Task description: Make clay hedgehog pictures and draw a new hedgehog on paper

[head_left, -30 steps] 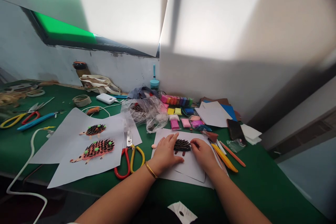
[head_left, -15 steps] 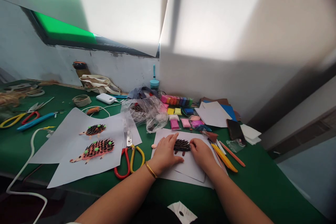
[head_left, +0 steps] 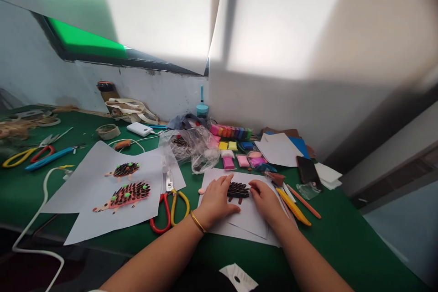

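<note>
A small hedgehog figure point(head_left: 238, 190) with dark overlapping spines and two brown feet lies on white paper point(head_left: 246, 219). My left hand point(head_left: 216, 197) rests on the paper at the figure's left side, fingers stretched out and thumb apart, covering that end of it. By the right end is my right hand point(head_left: 264, 195), its fingers curled in a pinch; whatever lies between the tips is hidden. A pale pink lump point(head_left: 201, 191) sits just left of my left hand. Red-and-yellow-handled scissors point(head_left: 169, 205) lie farther left, partly on a sheet with two finished-looking hedgehog figures point(head_left: 128, 194).
Clay packets point(head_left: 242, 160) and a crumpled plastic bag point(head_left: 191, 146) fill the back of the green table. To the right lie a yellow cutter point(head_left: 296, 208), an orange stick point(head_left: 304, 202) and a dark phone point(head_left: 308, 172). A white cable point(head_left: 44, 191) runs down the left side.
My right hand has shifted slightly right, away from the figure's edge, showing a little more of it. My left hand stays in place on the paper.
</note>
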Demonstrator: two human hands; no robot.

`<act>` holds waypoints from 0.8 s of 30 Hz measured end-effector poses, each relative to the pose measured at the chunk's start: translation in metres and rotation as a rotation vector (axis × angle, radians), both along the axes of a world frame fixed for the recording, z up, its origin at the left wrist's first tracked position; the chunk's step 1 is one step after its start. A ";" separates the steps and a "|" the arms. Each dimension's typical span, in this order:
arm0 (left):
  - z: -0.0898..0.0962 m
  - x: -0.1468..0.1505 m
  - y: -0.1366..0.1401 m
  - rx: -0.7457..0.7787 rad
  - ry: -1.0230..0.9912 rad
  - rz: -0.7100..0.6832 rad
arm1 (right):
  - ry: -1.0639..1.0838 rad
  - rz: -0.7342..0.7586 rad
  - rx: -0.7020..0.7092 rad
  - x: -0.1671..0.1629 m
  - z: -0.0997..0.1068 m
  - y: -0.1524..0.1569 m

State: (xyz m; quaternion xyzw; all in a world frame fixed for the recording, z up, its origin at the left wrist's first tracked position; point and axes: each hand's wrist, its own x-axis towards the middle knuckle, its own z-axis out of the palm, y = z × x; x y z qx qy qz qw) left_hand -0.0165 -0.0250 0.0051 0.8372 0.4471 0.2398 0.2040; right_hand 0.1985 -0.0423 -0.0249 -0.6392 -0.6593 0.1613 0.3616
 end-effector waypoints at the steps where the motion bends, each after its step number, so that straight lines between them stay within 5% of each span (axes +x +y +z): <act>1: 0.000 0.000 0.000 0.001 0.000 -0.001 | 0.023 0.020 0.015 0.001 -0.002 0.001; 24: -0.005 0.000 0.002 0.022 0.004 -0.007 | -0.058 0.090 0.084 -0.008 0.008 0.001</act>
